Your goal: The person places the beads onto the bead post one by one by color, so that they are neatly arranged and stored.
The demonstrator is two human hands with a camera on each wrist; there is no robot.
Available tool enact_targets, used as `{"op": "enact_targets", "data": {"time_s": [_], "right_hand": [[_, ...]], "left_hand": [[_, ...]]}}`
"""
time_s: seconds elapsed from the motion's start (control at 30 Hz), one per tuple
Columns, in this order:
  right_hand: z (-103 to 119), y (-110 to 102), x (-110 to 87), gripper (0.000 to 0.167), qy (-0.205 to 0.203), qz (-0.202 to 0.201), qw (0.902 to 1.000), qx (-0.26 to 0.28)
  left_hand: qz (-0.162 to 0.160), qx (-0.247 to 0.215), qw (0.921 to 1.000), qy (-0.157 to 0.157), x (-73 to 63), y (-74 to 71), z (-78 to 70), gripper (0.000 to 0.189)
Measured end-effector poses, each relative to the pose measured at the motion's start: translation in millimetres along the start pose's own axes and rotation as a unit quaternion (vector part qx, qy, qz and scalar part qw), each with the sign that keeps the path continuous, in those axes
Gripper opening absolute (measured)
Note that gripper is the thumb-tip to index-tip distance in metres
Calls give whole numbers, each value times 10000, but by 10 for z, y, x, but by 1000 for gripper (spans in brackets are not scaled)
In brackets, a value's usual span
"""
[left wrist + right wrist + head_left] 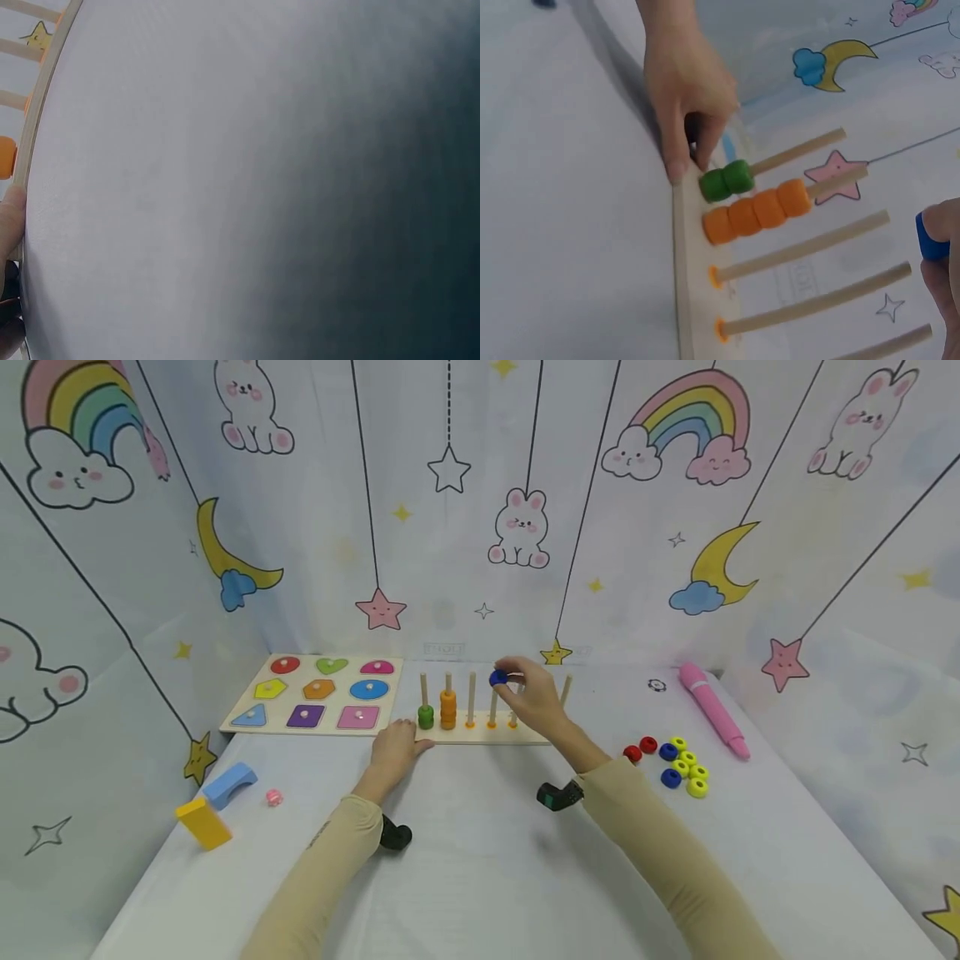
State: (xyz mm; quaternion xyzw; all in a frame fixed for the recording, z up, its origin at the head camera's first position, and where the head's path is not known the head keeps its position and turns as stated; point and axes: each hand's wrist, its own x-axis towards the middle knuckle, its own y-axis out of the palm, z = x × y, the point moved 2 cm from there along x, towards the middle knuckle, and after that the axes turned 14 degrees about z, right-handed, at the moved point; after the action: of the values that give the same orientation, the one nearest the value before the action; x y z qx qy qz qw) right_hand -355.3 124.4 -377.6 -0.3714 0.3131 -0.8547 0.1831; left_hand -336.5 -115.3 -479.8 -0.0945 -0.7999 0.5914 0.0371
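Note:
My left hand (393, 752) grips the left end of a wooden peg board (480, 737), its thumb along the front edge in the right wrist view. Above the board, my right hand (538, 697) pinches a blue bead (498, 677) between thumb and fingers. That bead is level with the peg tips; the right wrist view has it (932, 238) just off them. Two green beads (727, 181) are stacked on the leftmost peg. Several orange beads (757, 211) fill the peg beside it. The third and fourth pegs are bare; my right hand partly hides those farther right.
Loose yellow beads (697, 787), blue beads (671, 778) and red beads (648, 745) lie at right, near a pink pen-shaped object (714, 710). A shape puzzle board (255, 717) lies back left. Toward the left edge are a blue arch block (229, 785), yellow block (203, 823) and small pink piece (274, 797).

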Motion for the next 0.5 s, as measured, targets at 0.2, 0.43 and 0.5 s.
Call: {"op": "enact_targets", "data": {"time_s": [0.2, 0.43, 0.5], "right_hand": [[24, 135, 259, 29, 8, 366, 9982, -472], [-25, 183, 346, 27, 224, 547, 9955, -735], [-35, 186, 369, 27, 252, 581, 9955, -703]], "left_hand": [[-93, -50, 9999, -29, -7, -4, -5, 45], [-79, -74, 9999, -57, -32, -18, -25, 45], [-68, -44, 9999, -60, -31, -17, -28, 45]]}}
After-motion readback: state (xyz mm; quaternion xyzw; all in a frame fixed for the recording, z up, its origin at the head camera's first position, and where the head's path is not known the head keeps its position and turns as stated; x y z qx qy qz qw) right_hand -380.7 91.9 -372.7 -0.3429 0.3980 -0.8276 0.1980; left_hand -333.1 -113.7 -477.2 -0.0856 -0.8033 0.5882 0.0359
